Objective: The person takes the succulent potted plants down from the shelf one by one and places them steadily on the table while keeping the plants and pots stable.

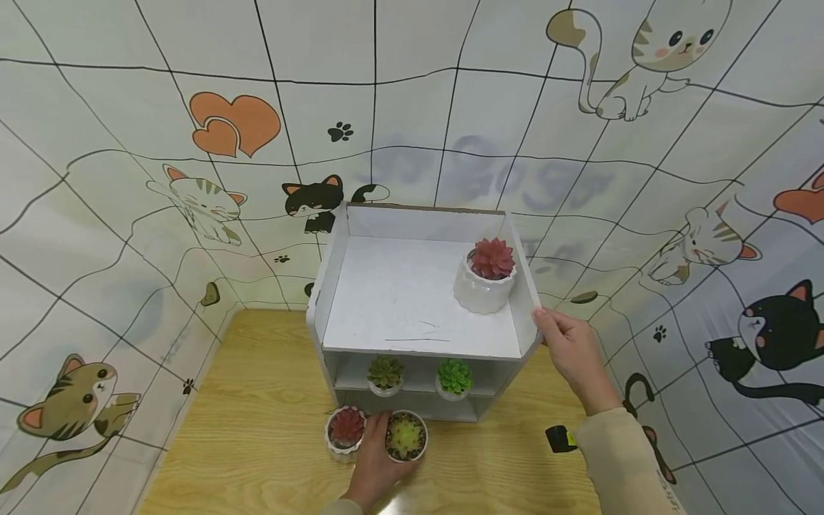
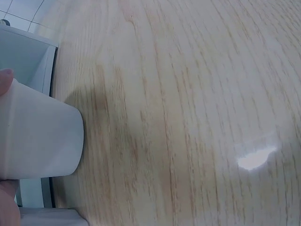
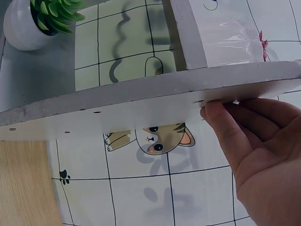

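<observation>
"Yellow-green potted succulent (image 1: 406, 435); how does it sit against your left hand (image 1: 376, 468)?"

"Within my grip; fingers along its left side, thumb on its near side, curled round the white pot (image 2: 44, 134); it is just in front of the white shelf (image 1: 393, 293), over the counter (image 1: 257, 400); I can't tell whether its base touches the wood."

"What stands round it?"

"Dark-red succulent (image 1: 347, 427) in a scalloped pot, just left of my fingers; an olive succulent (image 1: 385, 372) and a bright-green succulent (image 1: 454, 375) inside the shelf; a red succulent (image 1: 493, 259) on top, at the right."

"And your right hand (image 1: 575, 354)?"

"Holding the edge of the shelf's right side panel, fingers bent there; it is well apart from the pot."

"Any writing you can read?"

"Dark letters run along my right sleeve (image 1: 621, 450), too small to make out; a small black object (image 1: 558, 439) near that sleeve bears a yellow-green patch, too small to read; faint mauve marks on the wall sheet (image 1: 322, 43) resemble lettering, but they're too blurred for me."
</observation>
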Motion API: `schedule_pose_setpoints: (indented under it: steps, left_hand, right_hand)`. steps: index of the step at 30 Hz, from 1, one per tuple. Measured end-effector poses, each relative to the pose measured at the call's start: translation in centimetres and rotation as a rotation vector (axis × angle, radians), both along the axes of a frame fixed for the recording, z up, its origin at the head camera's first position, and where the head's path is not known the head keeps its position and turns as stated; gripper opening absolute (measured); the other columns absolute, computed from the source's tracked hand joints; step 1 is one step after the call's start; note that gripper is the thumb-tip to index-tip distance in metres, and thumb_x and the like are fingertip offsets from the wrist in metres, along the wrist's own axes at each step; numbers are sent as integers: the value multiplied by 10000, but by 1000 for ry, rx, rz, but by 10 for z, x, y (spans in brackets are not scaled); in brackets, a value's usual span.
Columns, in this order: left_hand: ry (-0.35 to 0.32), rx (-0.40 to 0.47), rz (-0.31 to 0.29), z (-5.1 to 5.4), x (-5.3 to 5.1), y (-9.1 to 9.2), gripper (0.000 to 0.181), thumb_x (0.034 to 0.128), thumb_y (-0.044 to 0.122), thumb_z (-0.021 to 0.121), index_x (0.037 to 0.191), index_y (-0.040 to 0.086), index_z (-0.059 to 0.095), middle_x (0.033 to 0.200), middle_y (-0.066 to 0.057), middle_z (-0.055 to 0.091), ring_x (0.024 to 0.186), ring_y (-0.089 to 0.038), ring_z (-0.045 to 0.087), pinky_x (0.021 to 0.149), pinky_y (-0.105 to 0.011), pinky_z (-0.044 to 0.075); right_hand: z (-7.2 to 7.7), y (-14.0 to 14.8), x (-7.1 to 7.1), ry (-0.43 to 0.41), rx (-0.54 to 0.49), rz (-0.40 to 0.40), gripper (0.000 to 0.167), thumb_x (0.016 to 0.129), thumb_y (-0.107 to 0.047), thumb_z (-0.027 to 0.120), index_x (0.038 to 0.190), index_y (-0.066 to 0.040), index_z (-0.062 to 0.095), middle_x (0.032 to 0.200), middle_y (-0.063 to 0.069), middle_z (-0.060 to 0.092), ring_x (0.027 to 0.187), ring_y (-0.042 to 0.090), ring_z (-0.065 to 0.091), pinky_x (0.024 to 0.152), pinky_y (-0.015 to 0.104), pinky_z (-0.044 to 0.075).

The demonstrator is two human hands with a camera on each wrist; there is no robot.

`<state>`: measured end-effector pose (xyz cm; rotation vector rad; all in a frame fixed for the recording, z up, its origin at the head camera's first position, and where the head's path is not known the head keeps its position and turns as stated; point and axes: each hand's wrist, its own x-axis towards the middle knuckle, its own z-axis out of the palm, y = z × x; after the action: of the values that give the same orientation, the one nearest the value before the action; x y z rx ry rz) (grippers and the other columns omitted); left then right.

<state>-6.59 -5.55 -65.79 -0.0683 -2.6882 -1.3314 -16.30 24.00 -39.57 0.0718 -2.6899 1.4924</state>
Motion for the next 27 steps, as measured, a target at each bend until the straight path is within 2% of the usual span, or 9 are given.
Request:
schedule_pose_setpoints:
  steps: [5, 9, 16, 23, 27]
  left_hand:
    - [-44, 10, 3, -3, -1, -1, 994, 587, 232, 1014, 1395, -74, 521, 1320, -173, 535, 1197, -370, 591, 995, -563, 530]
    - [-43, 10, 3, -4, -2, -1, 998, 590, 238, 1010, 1400, -74, 517, 1338, -186, 537, 1203, -384, 588, 984, -573, 532]
    - [-36, 10, 4, -5, -5, -1, 1001, 591, 256, 1010, 1402, -66, 520, 1346, -179, 543, 1201, -380, 591, 963, -565, 541]
    - [-48, 23, 8, -5, -6, 1, 1020, 594, 259, 1011, 1428, -47, 509, 1370, -175, 531, 1223, -381, 582, 986, -569, 530]
    - [-38, 36, 9, -5, -7, 2, 1036, 594, 240, 1013, 1443, -56, 499, 1403, -194, 519, 1253, -397, 563, 1011, -581, 513]
  right_hand:
    - [0, 0, -1, 10, -2, -4, 561, 1110, -379, 459, 1450, 60, 540, 1426, 260, 584, 1286, 397, 593, 1011, 435, 539]
    - [-1, 0, -1, 11, -4, -3, 563, 1110, -379, 459, 1449, 62, 540, 1428, 259, 582, 1288, 395, 591, 1008, 409, 541]
    - [0, 0, -1, 9, -8, -1, 565, 1110, -378, 458, 1452, 65, 535, 1433, 265, 575, 1297, 401, 583, 1023, 466, 522]
    - [-1, 1, -1, 8, -8, 2, 565, 1110, -379, 456, 1453, 63, 536, 1428, 261, 581, 1295, 393, 585, 1007, 379, 543]
    - [0, 1, -1, 6, -7, 0, 567, 1109, -384, 457, 1455, 57, 536, 1431, 258, 580, 1295, 393, 584, 1010, 394, 542]
